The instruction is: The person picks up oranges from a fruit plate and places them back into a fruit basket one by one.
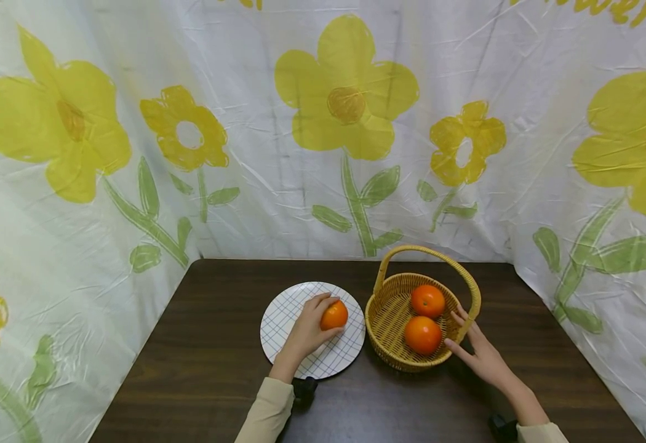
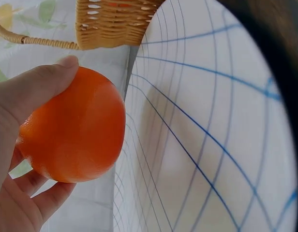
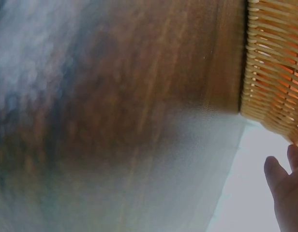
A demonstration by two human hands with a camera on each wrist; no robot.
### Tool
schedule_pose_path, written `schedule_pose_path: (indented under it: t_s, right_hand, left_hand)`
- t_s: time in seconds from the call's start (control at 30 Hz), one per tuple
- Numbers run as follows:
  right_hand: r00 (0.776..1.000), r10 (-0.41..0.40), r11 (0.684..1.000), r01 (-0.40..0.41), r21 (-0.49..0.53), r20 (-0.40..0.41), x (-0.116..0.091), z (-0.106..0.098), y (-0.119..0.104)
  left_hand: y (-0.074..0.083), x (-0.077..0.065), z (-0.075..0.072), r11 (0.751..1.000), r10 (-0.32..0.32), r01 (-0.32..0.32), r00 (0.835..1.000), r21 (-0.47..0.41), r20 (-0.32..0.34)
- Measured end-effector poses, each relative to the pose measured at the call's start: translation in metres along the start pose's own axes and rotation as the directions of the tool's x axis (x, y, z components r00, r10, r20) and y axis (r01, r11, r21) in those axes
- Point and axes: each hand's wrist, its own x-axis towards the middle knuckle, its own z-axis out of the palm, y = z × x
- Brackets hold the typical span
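My left hand [image 1: 305, 329] grips an orange [image 1: 334, 315] between thumb and fingers, close over a round white plate [image 1: 279, 326] with blue grid lines. In the left wrist view, the thumb lies along one side of the orange [image 2: 76, 125] and the fingertips along the other, while a soft shadow falls on the plate [image 2: 202, 145]. To the right of the plate stands a wicker basket [image 1: 381, 332] with a tall arched handle. Two more oranges [image 1: 423, 335] lie inside it. My right hand [image 1: 483, 357] touches the basket's right rim with extended fingers and thumb, near the handle's base.
A dark wooden table [image 1: 201, 357] carries the plate and basket side by side. Behind it hangs a white curtain [image 1: 267, 203] printed with yellow flowers. The basket's handle [image 1: 430, 249] arches above the rim. Black wrist straps [image 1: 304, 391] sit at the sleeves.
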Motion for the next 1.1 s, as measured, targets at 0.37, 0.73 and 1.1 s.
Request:
schedule_pose_path:
  t_s: [0.37,0.73,1.1]
  right_hand:
    - [1.0,-0.01,1.0,0.01,0.0,-0.002,0.002,0.0,0.0]
    - [1.0,0.015,1.0,-0.015,0.002,0.012,0.0,-0.001,-0.001]
    - [1.0,0.015,1.0,-0.015,0.001,0.011,0.0,-0.001,-0.001]
  left_hand:
    - [0.018,0.008,-0.006,0.998,0.058,-0.058,0.998,0.003,0.001]
    - [0.037,0.018,-0.006,0.995,0.099,-0.099,0.993,0.004,0.061]
    - [0.046,0.023,-0.002,0.991,0.134,-0.134,0.99,-0.013,0.054]
